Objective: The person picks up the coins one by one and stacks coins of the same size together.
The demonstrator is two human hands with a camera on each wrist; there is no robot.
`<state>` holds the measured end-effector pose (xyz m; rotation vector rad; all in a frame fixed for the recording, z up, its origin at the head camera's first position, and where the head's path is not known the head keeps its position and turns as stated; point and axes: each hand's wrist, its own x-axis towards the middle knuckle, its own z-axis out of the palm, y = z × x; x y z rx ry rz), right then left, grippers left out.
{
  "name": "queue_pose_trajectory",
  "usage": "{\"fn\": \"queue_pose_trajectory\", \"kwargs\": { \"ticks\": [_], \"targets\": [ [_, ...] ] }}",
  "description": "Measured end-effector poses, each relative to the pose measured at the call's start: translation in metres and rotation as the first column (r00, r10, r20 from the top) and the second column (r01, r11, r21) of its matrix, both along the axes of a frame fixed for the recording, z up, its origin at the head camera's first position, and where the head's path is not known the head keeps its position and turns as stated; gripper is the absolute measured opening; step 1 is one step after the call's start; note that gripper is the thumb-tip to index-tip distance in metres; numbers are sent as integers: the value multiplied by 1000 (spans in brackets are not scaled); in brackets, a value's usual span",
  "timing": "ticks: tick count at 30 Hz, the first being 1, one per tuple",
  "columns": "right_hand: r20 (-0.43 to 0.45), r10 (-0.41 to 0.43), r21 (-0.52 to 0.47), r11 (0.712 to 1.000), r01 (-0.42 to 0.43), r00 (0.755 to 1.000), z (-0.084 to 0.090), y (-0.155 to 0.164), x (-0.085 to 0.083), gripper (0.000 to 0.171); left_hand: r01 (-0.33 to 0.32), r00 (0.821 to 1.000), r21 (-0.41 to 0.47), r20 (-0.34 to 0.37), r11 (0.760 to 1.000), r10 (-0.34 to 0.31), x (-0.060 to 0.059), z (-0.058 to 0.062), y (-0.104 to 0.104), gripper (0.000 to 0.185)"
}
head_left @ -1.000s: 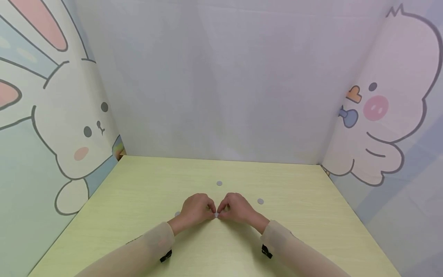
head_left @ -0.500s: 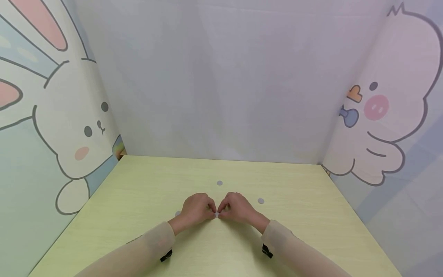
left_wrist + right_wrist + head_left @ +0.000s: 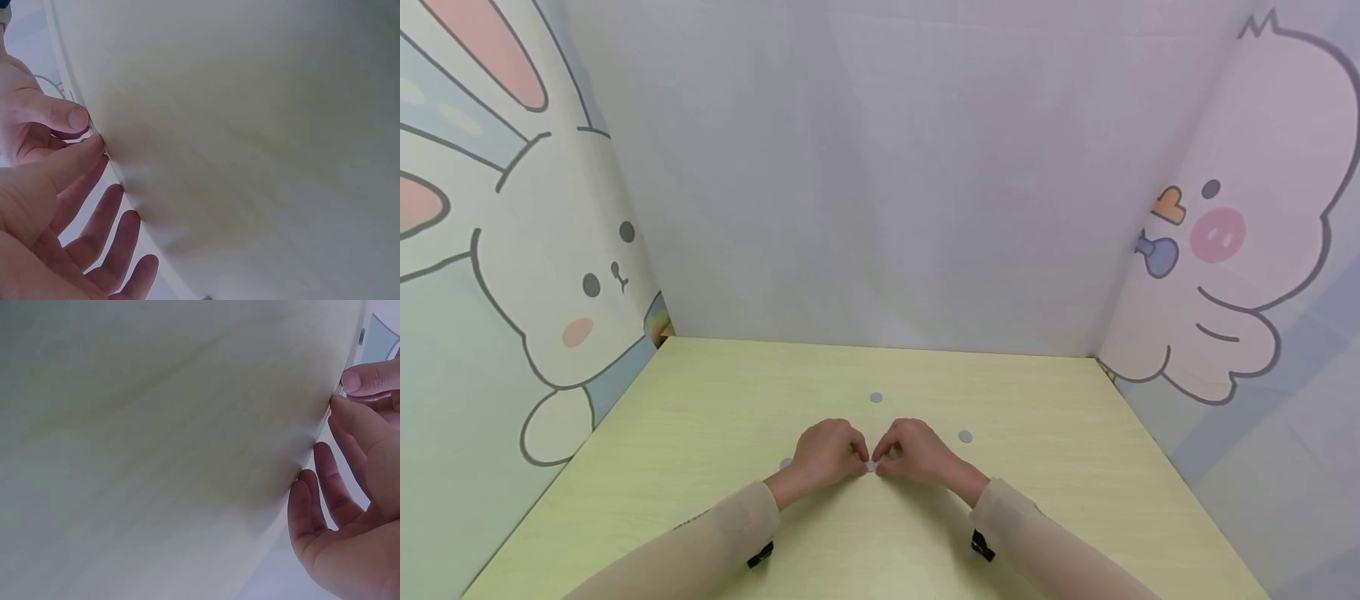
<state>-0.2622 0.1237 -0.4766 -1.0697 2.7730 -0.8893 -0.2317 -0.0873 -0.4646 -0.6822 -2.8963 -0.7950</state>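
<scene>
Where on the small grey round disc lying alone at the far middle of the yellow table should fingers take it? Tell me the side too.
Take the small grey round disc by its rim, coming from straight above. It lies flat on the yellow table, apparently too thin for a side grip, so probably pinch opposite edges with fingertips or tip one edge up first.

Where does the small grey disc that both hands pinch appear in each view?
Head: disc at lower centre, between both hands' fingertips.
Left wrist: thin edge at left, between thumbs.
Right wrist: sliver at right edge.
Shared landmark: the pale green table.
</scene>
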Motion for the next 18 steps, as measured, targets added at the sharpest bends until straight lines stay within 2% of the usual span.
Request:
{"fn": "queue_pose_trajectory", "kwargs": {
  "ticks": [7, 18],
  "targets": [
    [21, 55, -5, 998, -55, 998, 2, 9, -5, 11, 4, 1000, 8, -4, 1000, -4, 1, 0, 0, 11],
    [9, -83, -32, 996, 84, 996, 3, 28, -27, 15, -6, 1000, -8, 11, 1000, 6, -1, -1, 0, 12]
  ]
}}
